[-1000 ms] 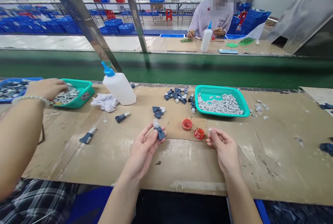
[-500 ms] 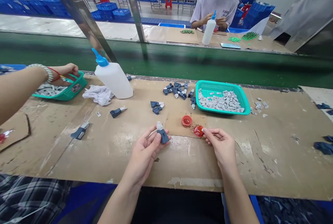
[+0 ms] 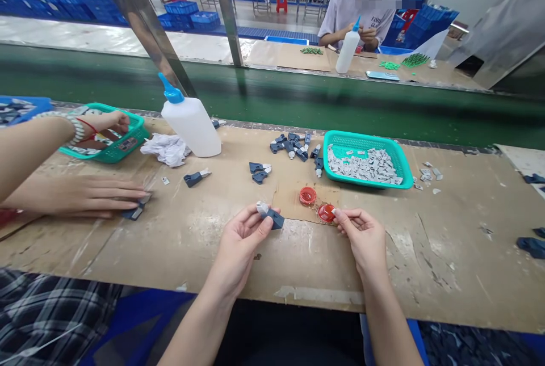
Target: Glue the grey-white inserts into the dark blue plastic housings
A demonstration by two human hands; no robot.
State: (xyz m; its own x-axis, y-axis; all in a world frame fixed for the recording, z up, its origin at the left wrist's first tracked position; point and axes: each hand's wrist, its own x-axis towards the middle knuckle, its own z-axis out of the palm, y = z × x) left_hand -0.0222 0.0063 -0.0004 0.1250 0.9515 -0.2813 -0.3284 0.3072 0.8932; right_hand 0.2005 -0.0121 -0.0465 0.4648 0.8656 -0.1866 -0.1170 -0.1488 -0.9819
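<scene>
My left hand [image 3: 242, 241] grips a dark blue plastic part [image 3: 272, 218] with a white piece at its end [image 3: 262, 207], held sideways in my fingertips. My right hand [image 3: 355, 235] pinches something small, mostly hidden by the fingers, and its fingertips touch the rim of a red cap [image 3: 326, 213] holding red liquid. A second red cap [image 3: 307, 196] sits just behind it. Loose dark blue parts [image 3: 289, 147] lie on the bench beyond my hands.
A teal basket [image 3: 366, 181] of small grey-white pieces stands ahead. A white glue bottle [image 3: 191, 127] with a blue nozzle stands left. At the left, a neighbour's hand [image 3: 80, 196] rests on the cardboard bench [image 3: 447, 230], another reaching into a teal basket [image 3: 128, 147].
My left hand has turned the dark blue part from upright to sideways. The neighbour's second hand has come in over the bench at the left. The view has shifted slightly.
</scene>
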